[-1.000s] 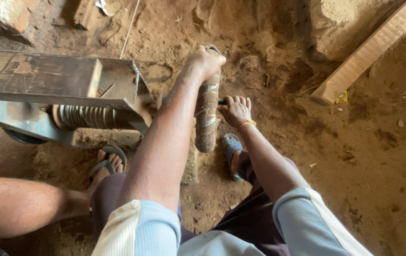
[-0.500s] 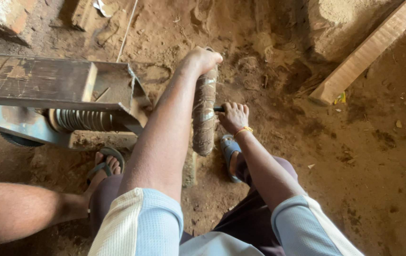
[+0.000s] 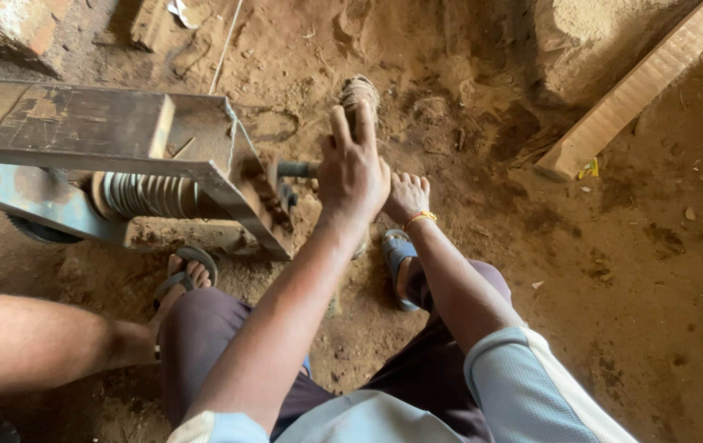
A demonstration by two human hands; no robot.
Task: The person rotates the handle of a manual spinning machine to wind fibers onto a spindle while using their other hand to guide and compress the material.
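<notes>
A rope-wound spool [image 3: 359, 92] stands on end on the dirt floor [image 3: 630, 271], just past the middle of the view toward 12 o'clock. The left hand [image 3: 353, 171] lies flat on it, fingers stretched up its side, palm pressed against it, covering its lower part. At 3 o'clock of that hand, touching it, the right hand [image 3: 405, 197] is curled low by the spool; what it grips I cannot tell. At 9 o'clock sits a metal machine [image 3: 105, 156] with a short shaft [image 3: 295, 170] pointing at the spool. A wooden plank [image 3: 638, 82] lies at 2 o'clock.
</notes>
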